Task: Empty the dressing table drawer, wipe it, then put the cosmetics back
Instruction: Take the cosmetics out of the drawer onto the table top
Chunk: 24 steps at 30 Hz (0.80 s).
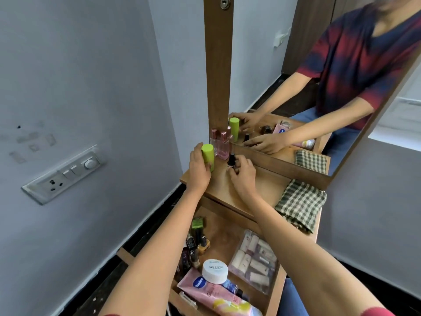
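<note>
My left hand (198,170) grips a lime-green cylinder bottle (208,155) standing upright on the wooden table top (262,185). My right hand (241,173) pinches a small black-capped nail polish bottle (231,160) set on the top beside it. Two pink perfume bottles (219,142) stand against the mirror frame behind them. Below, the drawer (224,233) is pulled open and holds several nail polish bottles (197,240), a white nail-polish-remover jar (214,270), a pink tube (205,290) and a clear pouch (256,261) of small items.
A folded green checked cloth (300,204) lies on the right end of the table top. The mirror (319,76) rises behind the top and reflects me. A grey wall with a switch panel (66,173) stands to the left.
</note>
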Each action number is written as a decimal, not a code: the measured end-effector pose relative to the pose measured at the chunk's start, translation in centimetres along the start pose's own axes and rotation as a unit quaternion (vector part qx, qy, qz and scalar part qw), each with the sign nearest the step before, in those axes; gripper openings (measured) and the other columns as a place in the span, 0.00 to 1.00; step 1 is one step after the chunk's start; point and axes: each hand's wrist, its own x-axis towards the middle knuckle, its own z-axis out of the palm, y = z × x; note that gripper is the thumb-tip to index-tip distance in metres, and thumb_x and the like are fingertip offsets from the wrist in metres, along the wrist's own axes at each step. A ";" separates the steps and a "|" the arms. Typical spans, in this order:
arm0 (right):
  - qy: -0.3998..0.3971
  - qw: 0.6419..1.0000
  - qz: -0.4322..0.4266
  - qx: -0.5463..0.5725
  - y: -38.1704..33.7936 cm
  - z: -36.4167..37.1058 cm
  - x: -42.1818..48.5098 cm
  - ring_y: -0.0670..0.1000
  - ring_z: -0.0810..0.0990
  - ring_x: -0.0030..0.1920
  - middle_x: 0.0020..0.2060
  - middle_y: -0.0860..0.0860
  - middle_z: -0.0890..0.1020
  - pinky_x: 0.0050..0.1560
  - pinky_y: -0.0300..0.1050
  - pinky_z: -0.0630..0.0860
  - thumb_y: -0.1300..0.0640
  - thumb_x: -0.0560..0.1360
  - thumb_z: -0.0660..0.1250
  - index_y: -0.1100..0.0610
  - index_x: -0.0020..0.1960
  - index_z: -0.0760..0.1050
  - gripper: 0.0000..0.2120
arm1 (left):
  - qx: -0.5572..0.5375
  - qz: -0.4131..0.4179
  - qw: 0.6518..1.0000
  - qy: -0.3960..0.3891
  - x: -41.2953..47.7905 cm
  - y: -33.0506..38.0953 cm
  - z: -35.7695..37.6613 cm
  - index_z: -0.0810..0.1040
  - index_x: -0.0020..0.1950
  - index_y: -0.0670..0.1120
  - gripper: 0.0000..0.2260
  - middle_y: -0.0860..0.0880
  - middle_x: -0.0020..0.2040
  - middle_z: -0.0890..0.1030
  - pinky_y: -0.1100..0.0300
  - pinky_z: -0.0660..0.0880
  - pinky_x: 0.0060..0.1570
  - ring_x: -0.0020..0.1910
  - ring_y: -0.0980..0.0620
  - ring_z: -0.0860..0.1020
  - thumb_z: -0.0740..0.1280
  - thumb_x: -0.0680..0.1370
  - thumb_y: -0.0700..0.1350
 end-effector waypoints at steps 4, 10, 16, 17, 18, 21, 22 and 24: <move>0.032 0.999 0.039 0.012 0.4 0.9 1.7 0.48 0.73 0.40 0.46 0.52 0.75 0.46 0.45 0.73 0.64 0.72 0.70 0.57 0.54 0.75 0.11 | -0.002 -0.011 1.000 0.011 1.3 -0.4 0.7 0.66 0.70 0.40 0.24 0.41 0.65 0.70 0.58 0.66 0.63 0.65 0.44 0.71 0.65 0.75 0.30; 0.051 0.995 0.084 -0.006 1.0 1.7 3.1 0.51 0.78 0.43 0.46 0.50 0.80 0.48 0.51 0.77 0.56 0.73 0.71 0.53 0.53 0.74 0.10 | 0.011 -0.030 0.999 -0.003 2.8 -1.2 1.7 0.66 0.70 0.40 0.23 0.40 0.64 0.70 0.58 0.65 0.61 0.64 0.43 0.70 0.62 0.76 0.29; 0.061 0.992 0.106 -0.025 1.2 1.9 3.6 0.52 0.81 0.45 0.45 0.50 0.82 0.49 0.51 0.78 0.53 0.73 0.71 0.53 0.51 0.76 0.09 | 0.011 -0.023 1.000 -0.008 3.4 -2.0 2.7 0.68 0.68 0.38 0.20 0.39 0.62 0.72 0.66 0.62 0.56 0.62 0.44 0.71 0.60 0.76 0.29; 0.063 0.992 0.109 -0.028 1.2 1.9 3.6 0.52 0.81 0.45 0.45 0.50 0.82 0.50 0.51 0.78 0.53 0.73 0.71 0.53 0.51 0.77 0.08 | 0.013 -0.022 1.000 -0.011 3.5 -2.0 2.7 0.68 0.68 0.38 0.20 0.39 0.62 0.72 0.66 0.62 0.56 0.62 0.44 0.71 0.60 0.76 0.29; 0.066 0.991 0.112 -0.030 1.2 2.0 3.6 0.53 0.81 0.46 0.45 0.51 0.83 0.50 0.52 0.78 0.53 0.73 0.71 0.54 0.50 0.78 0.08 | 0.017 -0.019 1.000 -0.012 3.7 -2.0 2.8 0.68 0.68 0.38 0.20 0.39 0.62 0.72 0.65 0.63 0.56 0.61 0.44 0.71 0.60 0.76 0.29; 0.070 0.990 0.116 -0.038 1.1 1.9 3.6 0.53 0.81 0.46 0.46 0.52 0.83 0.50 0.51 0.78 0.53 0.74 0.70 0.55 0.51 0.79 0.08 | 0.026 -0.017 0.999 -0.016 4.0 -1.9 2.9 0.68 0.68 0.38 0.20 0.39 0.62 0.72 0.62 0.64 0.56 0.61 0.43 0.71 0.60 0.76 0.29; 0.070 0.990 0.118 -0.043 1.0 1.9 3.5 0.53 0.81 0.46 0.46 0.52 0.83 0.50 0.51 0.78 0.53 0.74 0.70 0.55 0.51 0.79 0.09 | 0.026 -0.018 0.999 -0.018 4.0 -1.8 2.9 0.68 0.67 0.38 0.20 0.39 0.61 0.72 0.62 0.64 0.55 0.61 0.43 0.71 0.60 0.76 0.29; 0.071 0.989 0.120 -0.049 0.9 1.8 3.5 0.53 0.81 0.46 0.46 0.52 0.83 0.50 0.50 0.78 0.53 0.74 0.70 0.55 0.52 0.79 0.09 | 0.028 -0.024 0.999 -0.027 4.1 -1.8 2.8 0.68 0.68 0.38 0.20 0.39 0.62 0.73 0.59 0.65 0.57 0.62 0.43 0.71 0.60 0.76 0.30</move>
